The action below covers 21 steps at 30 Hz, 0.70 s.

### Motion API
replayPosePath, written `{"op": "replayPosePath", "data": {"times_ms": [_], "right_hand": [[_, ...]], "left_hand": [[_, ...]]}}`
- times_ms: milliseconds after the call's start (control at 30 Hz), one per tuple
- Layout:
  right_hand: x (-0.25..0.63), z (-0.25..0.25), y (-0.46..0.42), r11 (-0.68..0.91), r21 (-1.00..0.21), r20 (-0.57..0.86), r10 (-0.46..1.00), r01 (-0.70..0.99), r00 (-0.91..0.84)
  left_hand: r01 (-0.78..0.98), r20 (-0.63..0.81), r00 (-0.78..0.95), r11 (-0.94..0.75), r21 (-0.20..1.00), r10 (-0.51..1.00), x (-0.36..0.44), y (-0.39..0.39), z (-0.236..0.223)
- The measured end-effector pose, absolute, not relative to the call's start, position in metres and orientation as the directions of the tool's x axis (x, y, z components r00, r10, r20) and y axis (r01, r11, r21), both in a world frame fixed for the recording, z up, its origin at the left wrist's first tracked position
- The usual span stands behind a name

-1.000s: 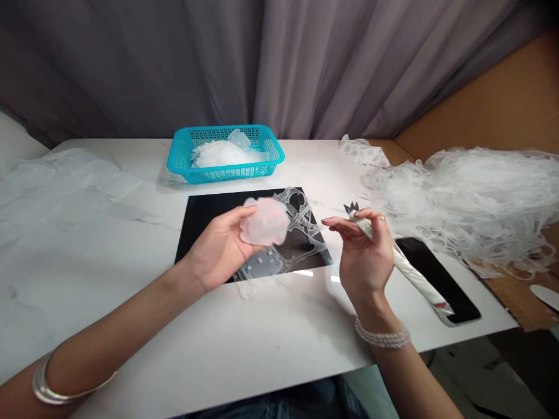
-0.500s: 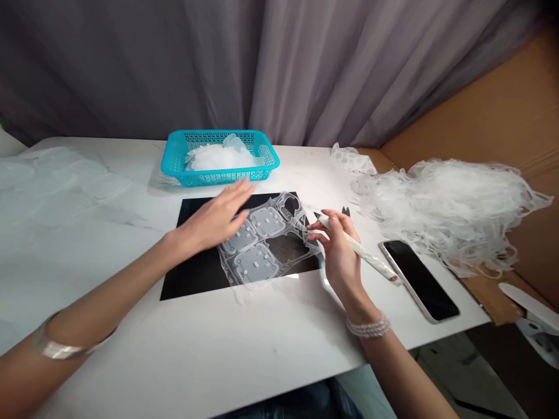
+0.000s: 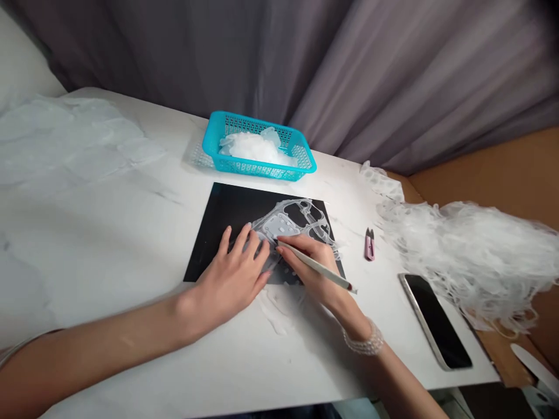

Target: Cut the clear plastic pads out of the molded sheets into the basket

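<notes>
My left hand (image 3: 231, 273) lies flat with fingers spread on a clear moulded plastic sheet (image 3: 279, 226), holding nothing. The sheet has raised square panels with small bumps, and both hands cover much of it. It rests on a black board (image 3: 227, 209). My right hand (image 3: 314, 262) grips a slim white pen-like tool (image 3: 321, 267), whose tip presses on the sheet beside my left fingers. Pink thread snips (image 3: 370, 244) lie on the white marble table (image 3: 109, 233), right of the board.
A turquoise plastic basket (image 3: 257, 173) of clear plastic scraps stands behind the board. A black smartphone (image 3: 434, 323) lies at the right, near a large heap of thin plastic trimmings (image 3: 467, 262). Flat clear sheets (image 3: 65, 134) lie at the far left. Cardboard and a grey curtain border the table.
My left hand has let go of the plastic wad and now presses on the sheet. My right hand has come down onto the sheet with the white tool, and the snips now lie on the table.
</notes>
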State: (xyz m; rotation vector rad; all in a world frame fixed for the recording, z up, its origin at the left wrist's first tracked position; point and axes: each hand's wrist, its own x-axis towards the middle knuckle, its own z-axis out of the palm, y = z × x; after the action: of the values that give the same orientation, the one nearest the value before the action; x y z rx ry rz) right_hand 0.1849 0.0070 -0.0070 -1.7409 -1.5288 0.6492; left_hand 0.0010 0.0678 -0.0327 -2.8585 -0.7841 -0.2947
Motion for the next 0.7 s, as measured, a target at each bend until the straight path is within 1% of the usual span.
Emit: {"op": "replayPosePath", "data": {"times_ms": [200,300,400,500,600,700], "right_hand": [[0.181,-0.008,0.010,0.072,-0.680,0.168,0.984,0.730,0.059],[0.180,-0.009,0.015,0.110,-0.639,0.182,0.983,0.761,0.011],[0.181,-0.012,0.020,0.153,-0.597,0.209,0.977,0.787,-0.031],[0.185,-0.015,0.018,0.230,-0.544,0.269,0.959,0.807,-0.092],[0.186,-0.019,0.012,0.248,-0.506,0.340,0.938,0.826,-0.073],[0.182,-0.022,0.007,0.247,-0.488,0.378,0.924,0.837,-0.053]], "left_hand": [[0.442,0.285,0.871,-0.891,-0.105,0.399,-0.003,0.071,-0.037],[0.442,0.302,0.868,-0.890,-0.111,0.393,-0.002,0.071,-0.040],[0.444,0.288,0.870,-0.890,-0.103,0.401,-0.002,0.069,-0.041],[0.454,0.267,0.868,-0.886,-0.089,0.418,-0.002,0.068,-0.040],[0.455,0.260,0.869,-0.886,-0.089,0.420,-0.002,0.067,-0.039],[0.455,0.264,0.869,-0.886,-0.092,0.419,-0.002,0.066,-0.039]]}}
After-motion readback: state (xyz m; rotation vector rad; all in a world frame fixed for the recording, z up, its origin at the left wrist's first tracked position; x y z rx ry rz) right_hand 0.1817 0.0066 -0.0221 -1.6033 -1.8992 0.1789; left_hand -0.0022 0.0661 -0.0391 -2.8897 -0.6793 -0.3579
